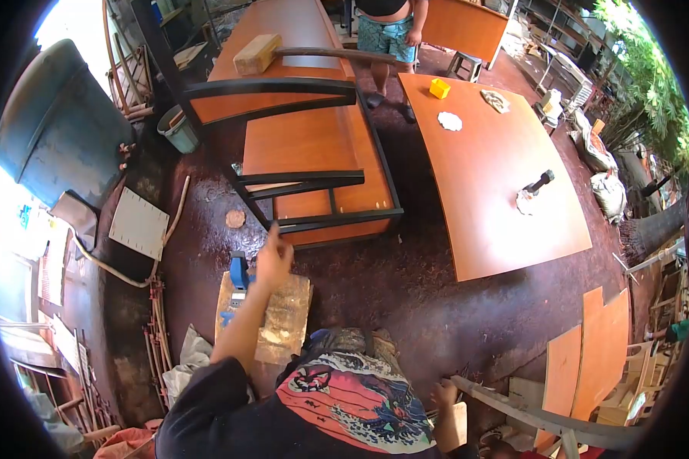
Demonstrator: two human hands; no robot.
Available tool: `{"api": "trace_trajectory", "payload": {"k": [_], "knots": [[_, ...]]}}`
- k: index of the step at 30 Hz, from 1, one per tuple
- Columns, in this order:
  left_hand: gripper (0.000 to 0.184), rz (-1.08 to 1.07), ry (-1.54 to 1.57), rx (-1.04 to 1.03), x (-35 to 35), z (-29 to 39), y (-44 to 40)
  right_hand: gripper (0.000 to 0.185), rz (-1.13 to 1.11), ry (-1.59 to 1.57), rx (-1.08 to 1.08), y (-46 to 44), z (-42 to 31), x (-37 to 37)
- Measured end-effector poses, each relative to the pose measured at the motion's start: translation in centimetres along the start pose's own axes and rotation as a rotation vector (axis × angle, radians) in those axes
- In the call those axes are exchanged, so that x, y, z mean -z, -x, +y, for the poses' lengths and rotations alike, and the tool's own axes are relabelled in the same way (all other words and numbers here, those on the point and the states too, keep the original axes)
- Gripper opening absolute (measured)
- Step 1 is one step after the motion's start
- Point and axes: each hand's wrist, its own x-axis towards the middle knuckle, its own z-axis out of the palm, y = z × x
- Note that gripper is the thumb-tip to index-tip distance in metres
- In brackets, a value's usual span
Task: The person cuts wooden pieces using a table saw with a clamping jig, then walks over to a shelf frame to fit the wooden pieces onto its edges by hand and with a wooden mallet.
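My left hand (pixel 274 260) reaches forward with its index finger stretched out and nothing visible in it. Its fingertip is at the near corner of a black frame (pixel 321 222), where I cannot tell contact from a small gap. The frame belongs to an orange-brown wooden piece of furniture (pixel 302 145) lying on the floor. Below my left forearm, a blue tool (pixel 239 269) rests on a stained wooden stool (pixel 287 317). Low on the right, my right hand (pixel 444 394) is close to the end of a curved grey rail (pixel 513 411); its fingers are too small to read.
A wooden mallet (pixel 258 53) lies across the furniture. At right, a large panel (pixel 490 199) carries a yellow box (pixel 439 88) and a dark-handled tool (pixel 540 182). Another person (pixel 390 34) stands at the back. Boards (pixel 601 348) lean at lower right; a bucket (pixel 179 131) stands left.
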Motion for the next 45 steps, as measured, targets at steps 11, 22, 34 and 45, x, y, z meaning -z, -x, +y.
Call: {"api": "trace_trajectory", "payload": {"k": [11, 22, 34, 45], "knots": [[0.049, 0.396, -0.783, -0.354, 12.6, 4.7, -21.1, 0.046, 0.000, -0.099, -0.237, 5.9, -18.6, -1.0], [0.096, 0.649, -0.977, -0.624, 10.2, 4.0, -20.5, 0.044, 0.056, -0.153, -0.686, 14.5, -21.5, -0.3], [0.098, 0.420, -0.884, -0.438, 10.9, 5.4, -20.0, 0.045, 0.030, -0.143, -0.640, 13.7, -23.5, -3.5], [0.098, 0.306, -0.837, -0.387, 11.4, 4.5, -19.7, 0.044, 0.032, -0.178, -0.635, 12.5, -23.0, -4.4]]}}
